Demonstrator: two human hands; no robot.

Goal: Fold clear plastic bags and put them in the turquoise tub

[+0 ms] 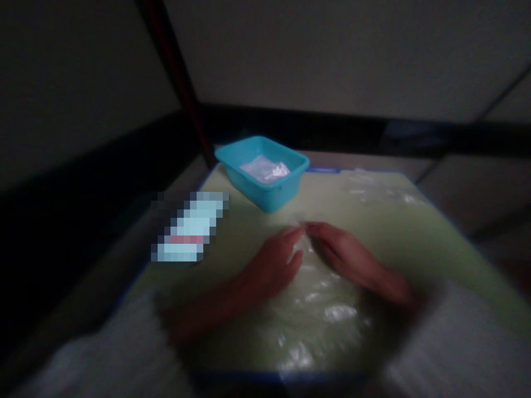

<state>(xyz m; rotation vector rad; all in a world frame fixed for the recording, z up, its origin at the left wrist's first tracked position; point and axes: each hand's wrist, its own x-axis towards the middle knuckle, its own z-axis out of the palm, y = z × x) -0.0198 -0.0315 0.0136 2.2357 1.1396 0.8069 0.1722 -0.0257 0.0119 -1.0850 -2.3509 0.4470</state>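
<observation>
A clear plastic bag (319,309) lies on the pale green mat (385,226) in front of me. My left hand (276,262) and my right hand (344,251) meet at the bag's far edge, fingertips pinched together on the plastic. The picture is dark and blurred, so the fingers show only roughly. Beyond the hands stands a turquoise plastic tub (265,171) with another clear bag (265,168) lying inside it.
More clear plastic (381,190) lies at the mat's far right. A blurred-out patch (191,226) sits left of the tub. Dark walls and a dark reddish pole (178,77) rise behind the table. The mat's near edge (249,378) is blue.
</observation>
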